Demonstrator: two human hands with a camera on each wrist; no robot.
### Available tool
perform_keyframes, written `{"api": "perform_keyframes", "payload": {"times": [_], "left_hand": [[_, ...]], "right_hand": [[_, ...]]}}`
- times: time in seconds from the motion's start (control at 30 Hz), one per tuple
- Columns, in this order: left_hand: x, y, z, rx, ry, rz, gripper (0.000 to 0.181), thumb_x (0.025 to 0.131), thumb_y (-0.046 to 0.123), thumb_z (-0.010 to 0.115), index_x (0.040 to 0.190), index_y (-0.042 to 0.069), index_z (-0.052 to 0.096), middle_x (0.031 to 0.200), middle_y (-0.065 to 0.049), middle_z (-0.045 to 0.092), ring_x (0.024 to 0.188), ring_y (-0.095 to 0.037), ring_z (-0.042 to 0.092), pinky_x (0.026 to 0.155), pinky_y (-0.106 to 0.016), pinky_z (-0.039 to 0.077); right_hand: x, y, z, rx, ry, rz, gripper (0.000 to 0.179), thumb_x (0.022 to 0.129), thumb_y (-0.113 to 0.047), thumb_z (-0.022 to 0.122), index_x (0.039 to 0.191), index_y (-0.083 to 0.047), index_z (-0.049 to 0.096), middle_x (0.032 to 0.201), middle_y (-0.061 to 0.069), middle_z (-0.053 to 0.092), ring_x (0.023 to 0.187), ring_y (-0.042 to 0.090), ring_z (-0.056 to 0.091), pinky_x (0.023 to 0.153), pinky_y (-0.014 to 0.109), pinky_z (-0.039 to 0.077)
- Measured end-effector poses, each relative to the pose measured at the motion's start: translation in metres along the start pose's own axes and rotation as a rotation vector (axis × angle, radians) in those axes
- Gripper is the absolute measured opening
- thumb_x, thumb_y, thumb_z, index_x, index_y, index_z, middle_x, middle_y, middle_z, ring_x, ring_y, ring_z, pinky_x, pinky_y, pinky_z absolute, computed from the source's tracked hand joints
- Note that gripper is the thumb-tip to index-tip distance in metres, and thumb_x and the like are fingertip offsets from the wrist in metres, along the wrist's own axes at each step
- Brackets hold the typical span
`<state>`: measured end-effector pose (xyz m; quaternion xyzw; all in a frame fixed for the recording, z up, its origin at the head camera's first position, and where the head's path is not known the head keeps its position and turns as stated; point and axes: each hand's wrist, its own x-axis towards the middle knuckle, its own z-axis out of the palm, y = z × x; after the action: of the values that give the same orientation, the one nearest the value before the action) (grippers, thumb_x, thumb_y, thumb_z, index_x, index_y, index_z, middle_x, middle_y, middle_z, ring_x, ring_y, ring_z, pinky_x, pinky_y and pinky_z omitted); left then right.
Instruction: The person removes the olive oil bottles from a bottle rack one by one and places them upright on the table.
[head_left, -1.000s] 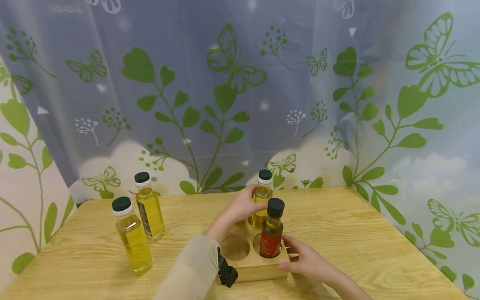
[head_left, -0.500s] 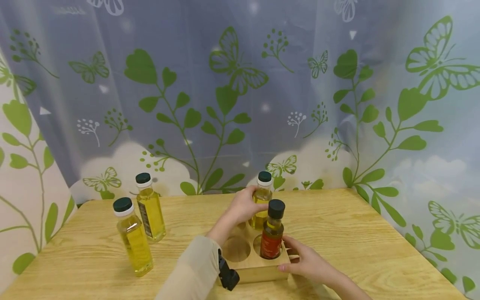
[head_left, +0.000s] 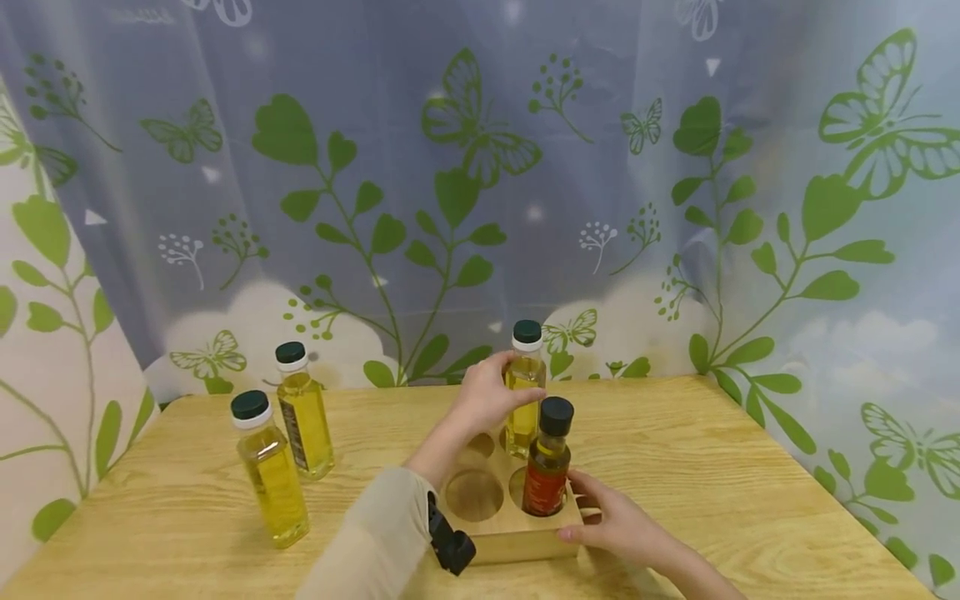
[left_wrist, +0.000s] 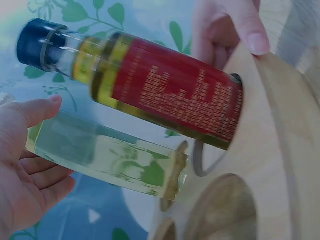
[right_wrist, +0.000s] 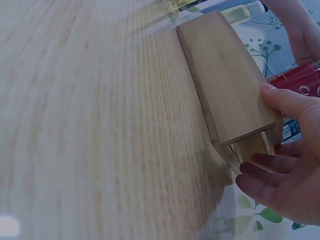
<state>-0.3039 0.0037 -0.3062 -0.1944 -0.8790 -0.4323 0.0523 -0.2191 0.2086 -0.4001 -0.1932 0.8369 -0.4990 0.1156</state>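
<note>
My left hand [head_left: 486, 395] grips a clear bottle of yellow oil [head_left: 522, 430] with a green cap and white collar. The bottle stands upright at the back right hole of a wooden bottle rack [head_left: 525, 547]; in the left wrist view its base [left_wrist: 181, 175] is right at the hole's rim. A smaller bottle with a black cap and red label [head_left: 545, 485] sits in the front right hole, partly covering the oil bottle in the head view. My right hand [head_left: 621, 518] holds the rack's right end, thumb on the front edge and fingers along the side.
Two more green-capped oil bottles, one nearer [head_left: 274, 492] and one farther back [head_left: 307, 425], stand on the wooden table [head_left: 697, 450] to the left. Two rack holes on the left hold nothing. A patterned curtain [head_left: 390, 167] hangs behind the table.
My left hand and the oil bottle have risen over the last half second, the bottle's cap now higher above the rack. The right hand, rack and red-labelled bottle have kept their places.
</note>
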Motion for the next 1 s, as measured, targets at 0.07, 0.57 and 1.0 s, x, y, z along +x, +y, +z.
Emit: {"api": "perform_keyframes", "payload": {"times": [0.07,0.57,1.0], "left_hand": [[0.0,0.004,-0.005,-0.002,0.008,0.006,0.071,0.079,0.036,0.073,0.135,0.004,0.045,0.132,-0.014,0.051,0.117,-0.029,0.05,0.091,-0.042,0.045],[-0.009,-0.002,-0.044,-0.014,0.104,0.046,0.059,0.081,0.037,0.071,0.129,0.009,0.052,0.108,-0.005,0.063,0.09,-0.02,0.061,0.072,-0.036,0.051],[-0.033,-0.036,-0.092,0.027,0.187,-0.031,0.057,0.082,0.036,0.069,0.129,0.01,0.05,0.104,-0.007,0.062,0.085,-0.021,0.058,0.068,-0.036,0.048]], "right_hand": [[0.0,0.0,0.0,-0.003,0.002,0.001,0.083,0.084,-0.024,0.069,0.139,0.015,0.021,0.136,0.037,0.032,0.115,0.046,0.045,0.087,0.048,0.047],[-0.001,0.001,-0.001,-0.012,-0.006,-0.001,0.083,0.085,-0.025,0.069,0.139,0.016,0.021,0.139,0.038,0.025,0.119,0.05,0.039,0.091,0.052,0.043],[0.0,-0.002,0.0,-0.105,0.029,-0.028,0.083,0.082,-0.026,0.072,0.138,0.013,0.026,0.138,0.036,0.03,0.121,0.051,0.036,0.096,0.058,0.035]]}}
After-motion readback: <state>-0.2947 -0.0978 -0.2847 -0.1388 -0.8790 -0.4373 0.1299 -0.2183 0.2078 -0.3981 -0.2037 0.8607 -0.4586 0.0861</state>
